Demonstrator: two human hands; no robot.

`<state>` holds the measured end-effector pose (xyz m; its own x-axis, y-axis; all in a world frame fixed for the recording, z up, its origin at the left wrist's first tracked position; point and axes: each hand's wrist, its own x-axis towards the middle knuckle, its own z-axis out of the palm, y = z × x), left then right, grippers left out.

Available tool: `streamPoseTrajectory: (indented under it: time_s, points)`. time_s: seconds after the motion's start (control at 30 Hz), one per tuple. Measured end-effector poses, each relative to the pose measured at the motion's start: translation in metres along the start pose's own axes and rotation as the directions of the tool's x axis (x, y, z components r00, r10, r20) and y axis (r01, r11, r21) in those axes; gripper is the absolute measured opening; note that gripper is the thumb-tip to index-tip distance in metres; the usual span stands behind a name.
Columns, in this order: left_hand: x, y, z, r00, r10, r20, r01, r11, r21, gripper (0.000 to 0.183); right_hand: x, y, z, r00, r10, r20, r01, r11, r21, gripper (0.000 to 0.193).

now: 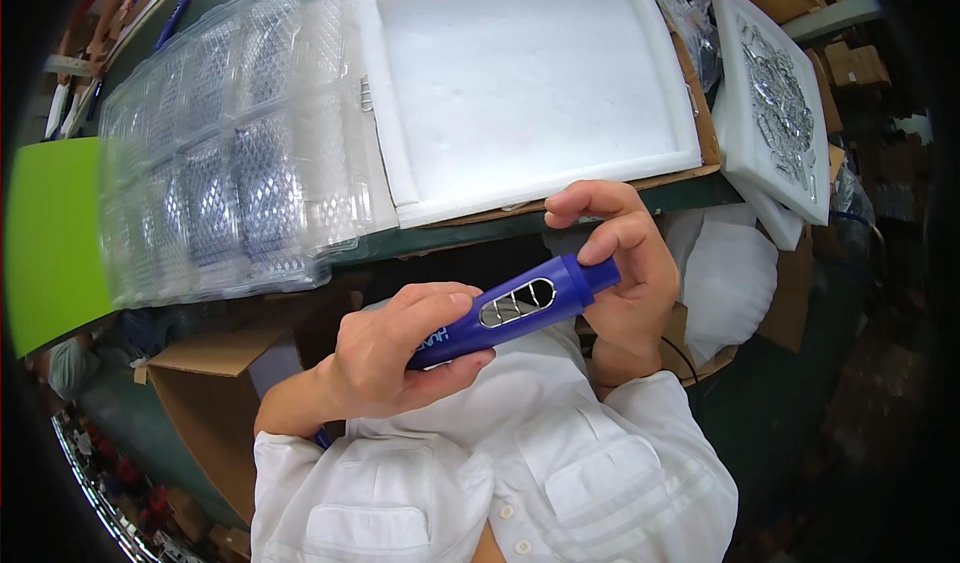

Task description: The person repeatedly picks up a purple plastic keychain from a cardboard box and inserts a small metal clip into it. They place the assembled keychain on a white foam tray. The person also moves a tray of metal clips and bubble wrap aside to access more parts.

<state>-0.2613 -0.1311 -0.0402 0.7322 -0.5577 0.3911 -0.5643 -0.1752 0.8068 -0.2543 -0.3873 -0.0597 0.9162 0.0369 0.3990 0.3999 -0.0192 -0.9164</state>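
In front of my chest, a blue tube-shaped plastic casing (545, 288) lies tilted, its narrower end up and to the right. A long oval window with a shiny chrome slatted trim (515, 303) is set in its upper side, and pale lettering shows lower down. My left hand (395, 348) is closed round the casing's lower end, thumb lying beside the trim. At the narrow end is my right hand (635, 273), its fingers curled but apart, one fingertip touching the blue end. Part of the right hand is hidden behind the casing.
A shallow white foam tray (540, 93) stands ahead, with a chrome trim at its far edge. Stacked clear plastic blister trays (225, 143) are left of it, beside a green panel (55, 243). Another foam tray (735, 83) at right bears many chrome trims. A cardboard box (220, 393) sits lower left.
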Motion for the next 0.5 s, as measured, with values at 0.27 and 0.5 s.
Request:
streamPoseTrajectory:
  time_s: [0.27, 0.5]
  points:
    - [-0.006, -0.01, 0.011, 0.996, 0.038, -0.083, -0.041, 0.999, -0.027, 0.066, 0.005, 0.002, -0.002, 0.999, -0.018, 0.03, 0.018, 1.0, 0.001, 0.042]
    - [-0.005, -0.015, 0.013, 0.996, 0.062, -0.069, -0.061, 0.998, 0.016, 0.062, 0.006, 0.006, -0.002, 0.999, -0.05, 0.008, 0.051, 0.998, -0.025, 0.043]
